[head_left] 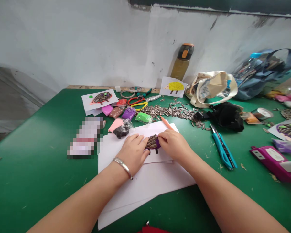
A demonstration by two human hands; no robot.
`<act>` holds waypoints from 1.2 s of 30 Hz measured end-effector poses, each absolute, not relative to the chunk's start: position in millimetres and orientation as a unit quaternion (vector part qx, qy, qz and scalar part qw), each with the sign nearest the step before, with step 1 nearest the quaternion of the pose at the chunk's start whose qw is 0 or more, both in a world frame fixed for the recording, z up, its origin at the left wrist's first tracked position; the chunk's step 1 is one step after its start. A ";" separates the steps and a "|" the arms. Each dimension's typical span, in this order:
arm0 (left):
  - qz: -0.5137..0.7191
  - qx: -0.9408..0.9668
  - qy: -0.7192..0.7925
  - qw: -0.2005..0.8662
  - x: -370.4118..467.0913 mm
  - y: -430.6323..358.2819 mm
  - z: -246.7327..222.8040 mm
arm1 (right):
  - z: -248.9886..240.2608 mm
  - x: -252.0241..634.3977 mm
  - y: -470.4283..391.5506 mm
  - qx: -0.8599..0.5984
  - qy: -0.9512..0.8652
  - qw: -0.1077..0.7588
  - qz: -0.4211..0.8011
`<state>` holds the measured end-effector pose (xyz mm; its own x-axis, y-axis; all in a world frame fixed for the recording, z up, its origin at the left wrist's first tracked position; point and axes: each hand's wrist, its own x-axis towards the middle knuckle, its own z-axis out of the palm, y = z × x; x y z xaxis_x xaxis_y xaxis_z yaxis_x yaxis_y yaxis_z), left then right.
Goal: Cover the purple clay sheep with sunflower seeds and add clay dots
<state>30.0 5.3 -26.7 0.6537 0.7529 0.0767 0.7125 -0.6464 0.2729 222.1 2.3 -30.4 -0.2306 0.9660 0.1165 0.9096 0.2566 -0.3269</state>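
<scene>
Right hand (174, 142) bunches at the seed-covered figure (152, 141), its grip unclear; left hand (133, 151) lies on the paper (163, 158), thumb apart.

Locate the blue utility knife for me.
In the head view, the blue utility knife lies on the green table, to the right of the right hand and just below the crumpled black item.

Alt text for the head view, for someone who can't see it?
A person's left hand lies at one end of a partly seed-covered purple figure; the right hand is bunched at the other. White sheets on a green table lie beneath; loose striped seeds, coloured packets and a yellow animal drawing are behind.
</scene>
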 end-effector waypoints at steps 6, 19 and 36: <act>0.093 0.903 0.406 0.111 30.1 5.5 -27.1 | -30.2 222.3 2.5 -0.600 -0.779 0.153 0.099; 0.100 0.906 0.397 0.106 28.1 6.3 -28.9 | -18.0 243.3 6.5 -0.660 -0.729 0.164 0.080; 0.080 0.902 0.411 0.107 29.5 4.7 -25.8 | -45.6 325.1 29.6 -0.799 -0.597 0.068 -0.011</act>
<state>29.5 4.7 -25.8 0.6489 0.7589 0.0559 0.7249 -0.6388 0.2579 325.1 29.6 -45.6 0.2874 0.9526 0.0995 0.9557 -0.2784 -0.0955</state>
